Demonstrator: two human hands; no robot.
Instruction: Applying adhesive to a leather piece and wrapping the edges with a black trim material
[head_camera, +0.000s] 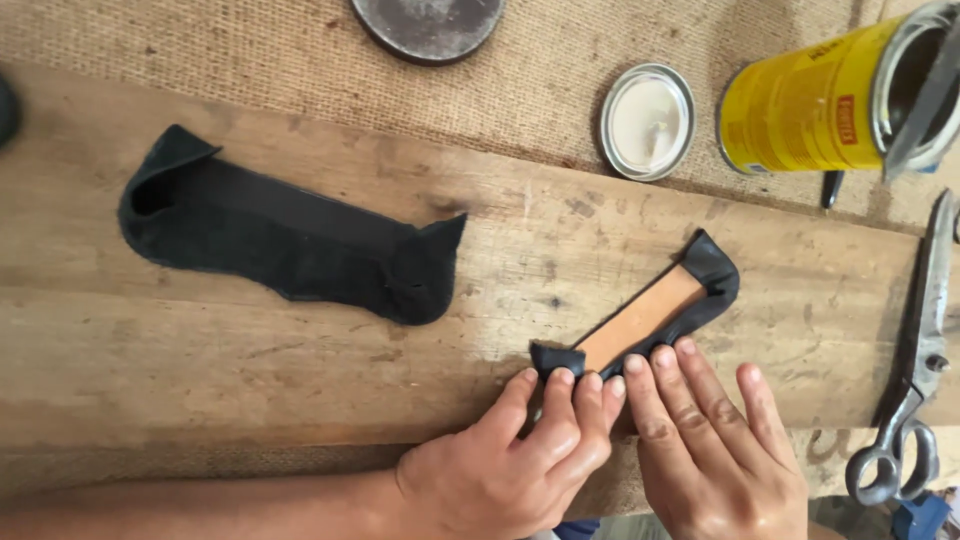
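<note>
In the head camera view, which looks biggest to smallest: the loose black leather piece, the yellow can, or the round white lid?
1. Black leather piece, the widest.
2. Yellow can, partly cut off by the picture's edge.
3. Round white lid, clearly smallest.

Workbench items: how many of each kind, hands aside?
Black leather pieces: 2, one loose, one folded round a tan insert under the left hand and right hand
Yellow cans: 1
Can lids: 1
Scissors: 1
Dark discs: 1
Total: 6

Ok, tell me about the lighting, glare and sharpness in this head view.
Head view: soft, even daylight with faint shadows; glare on the yellow can and scissors; left hand, right hand and dark leather piece look sharp; edges slightly stretched.
</note>
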